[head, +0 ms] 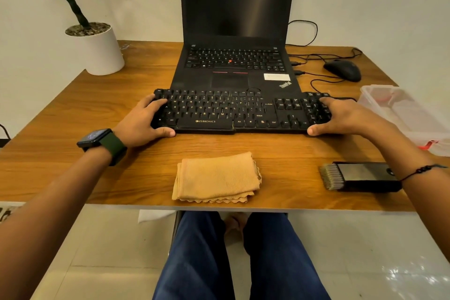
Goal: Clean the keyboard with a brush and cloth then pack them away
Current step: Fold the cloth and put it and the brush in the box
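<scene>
Black plastic is filling both grips: the keyboard [241, 112] is lying on the wooden table [60, 114], and the left hand [143, 120] is clasping its left end, fingers curling over the keys and thumb lying along the front edge. At the opposite end the right hand [341, 117] is gripping in the same way, fingers bent over the number pad and thumb pressing the near edge. Between the two hands and nearer the person, a folded tan cloth [216, 178] is lying flat, apart from both. Just beside the right wrist, on its inner side, the brush [360, 176] is lying on its side with bristles pointing toward the cloth. Outward of the right hand a clear plastic box [404, 114] is sitting at the table's edge. Beyond the hands, an open laptop [235, 31] is standing just behind the keyboard, with a mouse [342, 69] farther out past the right hand and a potted plant [97, 46] past the left. A watch [101, 140] is circling the left wrist.
</scene>
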{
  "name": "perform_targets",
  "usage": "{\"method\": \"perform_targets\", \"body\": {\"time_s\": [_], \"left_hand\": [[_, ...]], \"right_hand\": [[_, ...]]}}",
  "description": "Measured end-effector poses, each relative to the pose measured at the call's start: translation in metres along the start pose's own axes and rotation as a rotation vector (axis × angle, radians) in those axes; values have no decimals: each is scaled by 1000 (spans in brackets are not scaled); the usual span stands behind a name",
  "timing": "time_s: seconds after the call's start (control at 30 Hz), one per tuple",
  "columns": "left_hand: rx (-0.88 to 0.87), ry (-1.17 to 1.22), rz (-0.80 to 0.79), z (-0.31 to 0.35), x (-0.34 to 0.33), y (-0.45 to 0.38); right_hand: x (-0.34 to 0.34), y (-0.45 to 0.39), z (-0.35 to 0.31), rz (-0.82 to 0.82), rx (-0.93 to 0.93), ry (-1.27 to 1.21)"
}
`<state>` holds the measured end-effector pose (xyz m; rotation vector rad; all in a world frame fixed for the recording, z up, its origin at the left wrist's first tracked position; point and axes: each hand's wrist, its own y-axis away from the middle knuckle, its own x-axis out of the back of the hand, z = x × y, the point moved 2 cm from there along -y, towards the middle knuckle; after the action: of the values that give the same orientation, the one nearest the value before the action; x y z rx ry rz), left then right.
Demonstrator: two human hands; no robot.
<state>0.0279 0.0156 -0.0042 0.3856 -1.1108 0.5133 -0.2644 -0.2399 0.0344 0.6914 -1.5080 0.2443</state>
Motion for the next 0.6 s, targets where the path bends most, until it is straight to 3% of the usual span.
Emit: {"method": "perform_targets", "body": {"time_s": [0.27, 0.43, 0.6], "left_hand": [[24, -66, -17, 10, -1, 12], [17, -75, 170, 38, 1, 55], [149, -116, -26, 55, -7, 93]], "right_hand": [[-1, 13, -9, 56, -11, 64], [-11, 57, -58, 266, 246, 11], [-40, 82, -103, 76, 406, -108]]}}
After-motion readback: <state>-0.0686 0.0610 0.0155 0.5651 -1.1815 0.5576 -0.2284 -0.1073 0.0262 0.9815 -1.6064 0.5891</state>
